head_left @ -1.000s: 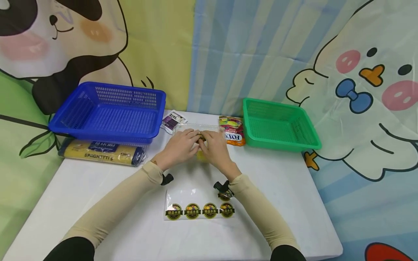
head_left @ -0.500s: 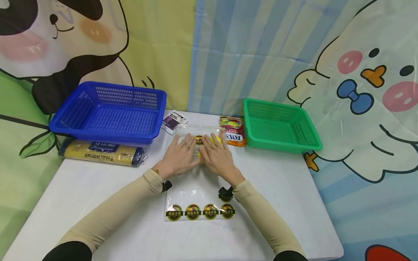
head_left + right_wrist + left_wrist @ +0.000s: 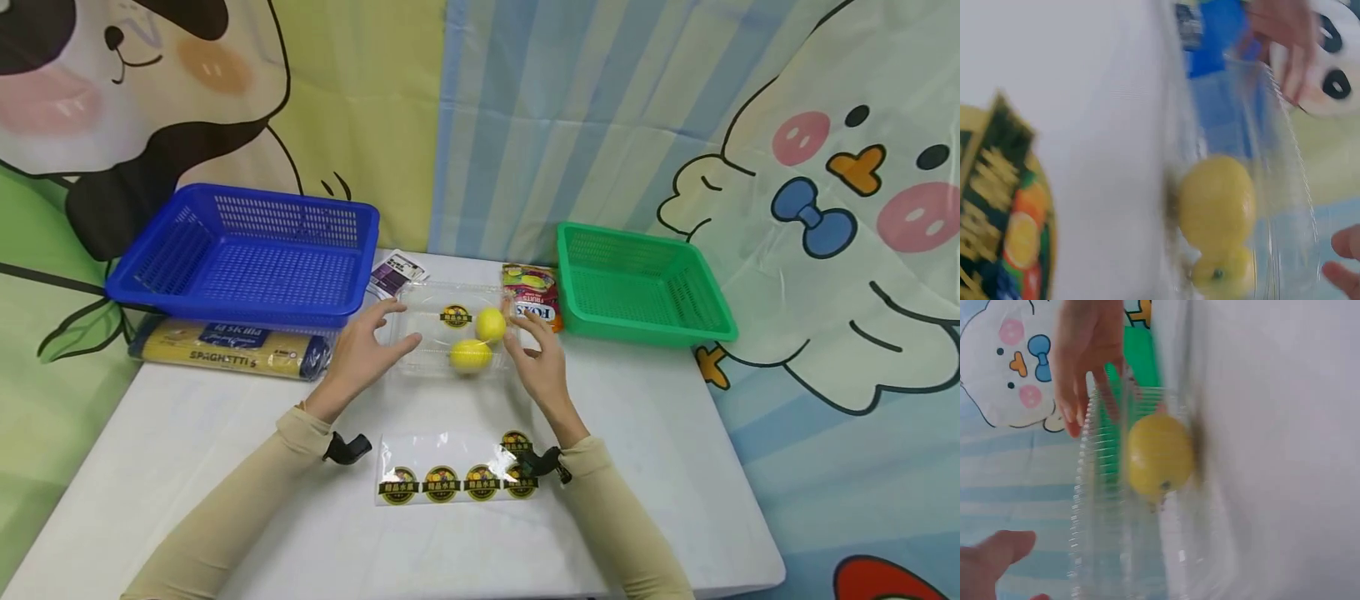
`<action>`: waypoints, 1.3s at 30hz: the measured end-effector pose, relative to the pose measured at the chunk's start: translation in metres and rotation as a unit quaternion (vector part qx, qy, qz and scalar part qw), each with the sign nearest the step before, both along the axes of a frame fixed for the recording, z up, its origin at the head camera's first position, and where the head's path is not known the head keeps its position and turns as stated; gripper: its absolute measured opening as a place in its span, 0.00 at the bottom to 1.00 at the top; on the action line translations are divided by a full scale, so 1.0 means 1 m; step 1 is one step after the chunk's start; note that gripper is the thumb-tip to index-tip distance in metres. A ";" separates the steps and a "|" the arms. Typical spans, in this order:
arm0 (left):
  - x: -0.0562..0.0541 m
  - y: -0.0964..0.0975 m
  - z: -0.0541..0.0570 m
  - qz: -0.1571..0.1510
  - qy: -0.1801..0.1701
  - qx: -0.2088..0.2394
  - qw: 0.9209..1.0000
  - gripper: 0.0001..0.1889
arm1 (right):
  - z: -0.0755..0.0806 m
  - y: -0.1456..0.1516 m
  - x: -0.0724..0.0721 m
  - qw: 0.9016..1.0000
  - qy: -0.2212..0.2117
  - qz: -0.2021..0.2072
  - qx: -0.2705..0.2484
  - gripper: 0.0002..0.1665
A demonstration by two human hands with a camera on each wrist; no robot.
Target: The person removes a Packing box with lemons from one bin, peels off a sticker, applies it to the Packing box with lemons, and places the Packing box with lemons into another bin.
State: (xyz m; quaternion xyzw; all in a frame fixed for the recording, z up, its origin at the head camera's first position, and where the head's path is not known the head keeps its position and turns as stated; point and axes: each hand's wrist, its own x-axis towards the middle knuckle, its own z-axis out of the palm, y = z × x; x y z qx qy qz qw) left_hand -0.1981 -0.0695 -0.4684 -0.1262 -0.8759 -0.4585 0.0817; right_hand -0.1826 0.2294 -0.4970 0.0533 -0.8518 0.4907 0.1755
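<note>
Two lemons, one (image 3: 471, 356) nearer the front and one (image 3: 491, 324) behind it, lie inside a closed clear plastic box (image 3: 423, 304) on the table. A round black-and-gold label (image 3: 456, 316) sits flat on its lid. My left hand (image 3: 363, 354) is spread at the box's left side, thumb reaching over the front left corner. On the opposite side my right hand (image 3: 542, 362) has its fingertips right at the box's right edge, fingers loosely bent. Both wrist views show the lemons through the clear wall, a lemon (image 3: 1160, 456) in the left and a lemon (image 3: 1217, 203) in the right.
In front of the box lies a clear sheet (image 3: 442, 450) bearing several round labels. A blue basket (image 3: 247, 312) stands back left with a spaghetti pack (image 3: 232, 348) before it. A green basket (image 3: 645, 333), a Fox's candy bag (image 3: 531, 292) and a purple-white packet (image 3: 393, 273) are behind.
Both hands first work at a label over the lid, then lie flat on it. Now they have parted to the box's two sides, uncovering the label and lemons.
</note>
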 end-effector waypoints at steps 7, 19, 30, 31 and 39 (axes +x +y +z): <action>0.002 0.002 -0.028 -0.007 -0.021 0.090 0.996 0.30 | -0.003 0.010 -0.003 0.994 -0.052 0.024 -0.096 0.19; 0.004 0.007 -0.042 -0.029 -0.002 0.160 0.987 0.22 | 0.026 -0.005 0.014 0.995 -0.034 0.018 -0.092 0.14; 0.005 0.013 -0.020 -0.011 0.042 0.152 0.987 0.22 | 0.036 -0.002 0.011 0.992 -0.017 0.024 -0.127 0.16; 0.006 0.015 -0.012 -0.010 0.052 0.152 0.987 0.21 | 0.039 0.001 0.008 0.991 -0.014 0.023 -0.128 0.16; -0.007 0.054 0.054 -0.020 0.112 0.161 0.980 0.20 | 0.086 0.049 -0.013 0.990 0.041 0.011 -0.135 0.16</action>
